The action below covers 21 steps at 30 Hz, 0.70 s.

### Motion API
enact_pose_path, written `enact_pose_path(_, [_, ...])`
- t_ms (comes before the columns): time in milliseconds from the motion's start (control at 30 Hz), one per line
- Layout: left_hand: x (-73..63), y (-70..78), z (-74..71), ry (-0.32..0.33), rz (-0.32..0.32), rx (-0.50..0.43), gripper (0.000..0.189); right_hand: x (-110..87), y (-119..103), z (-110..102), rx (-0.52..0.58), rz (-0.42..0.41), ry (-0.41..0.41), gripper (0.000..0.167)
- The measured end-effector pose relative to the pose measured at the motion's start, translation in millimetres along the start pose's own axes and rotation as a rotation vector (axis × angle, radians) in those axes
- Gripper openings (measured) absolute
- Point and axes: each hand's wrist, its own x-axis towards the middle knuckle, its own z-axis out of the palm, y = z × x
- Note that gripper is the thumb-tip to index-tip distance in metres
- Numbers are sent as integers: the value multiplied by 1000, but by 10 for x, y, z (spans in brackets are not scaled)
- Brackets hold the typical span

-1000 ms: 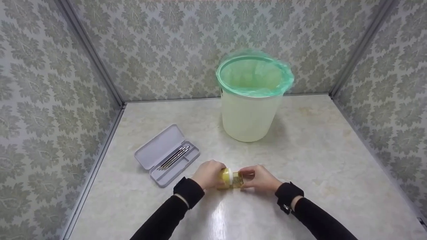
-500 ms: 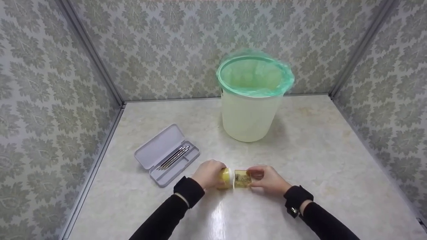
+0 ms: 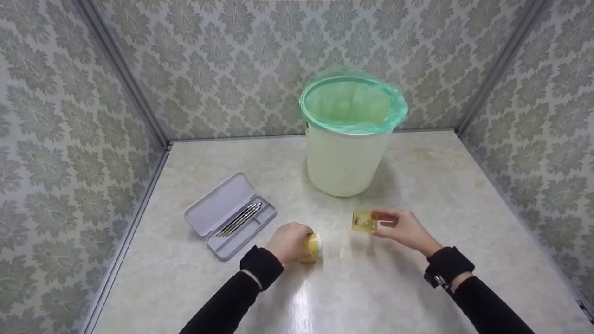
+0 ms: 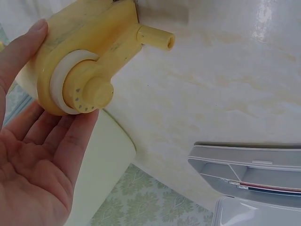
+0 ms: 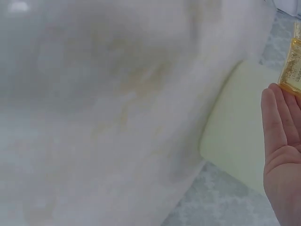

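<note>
My left hand [image 3: 288, 242] grips a yellow pencil sharpener [image 3: 313, 247] lying on the table. In the left wrist view, the sharpener's yellow crank [image 4: 96, 92] with its small handle shows, and my thumb and fingers close around the body. My right hand [image 3: 403, 229] pinches a see-through yellow shavings drawer [image 3: 363, 221] between thumb and fingers, lifted off the table and apart from the sharpener. Dark shavings show inside it. Only one edge of the drawer [image 5: 292, 70] appears in the right wrist view, beside my straight fingers.
An open grey pencil case [image 3: 222, 250] with several pencils [image 3: 242, 220] lies left of my left hand. Behind my hands stands a pale bin [image 3: 345, 162] lined with a green bag [image 3: 397, 109]. Patterned walls [image 3: 260, 55] enclose the table [image 3: 445, 185] at the back and sides.
The shavings drawer has come out of the sharpener. My right hand has carried it right, up and toward the bin. My left hand keeps its grip in place.
</note>
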Motion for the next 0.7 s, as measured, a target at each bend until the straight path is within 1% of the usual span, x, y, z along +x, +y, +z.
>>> enact_pose_path(100, [3,-2,-2,-6,-7,-7,28,13,-153,-195,-45,-2,27,57])
enact_pose_path(200, [6,-1,4,-14,-17,-12,28,24,-310,-387,-77,-22,45,57])
enact_pose_path(467, [4,8,1,-24,-28,-23,30,90,-783,-886,-104,-60,102,57])
enact_pose_path(567, [3,5,4,-4,-19,-11,28,111,-983,-1068,-127,-72,133,57])
enact_pose_path(700, [2,2,8,28,1,12,28,152,-1214,-1281,-182,-72,198,56])
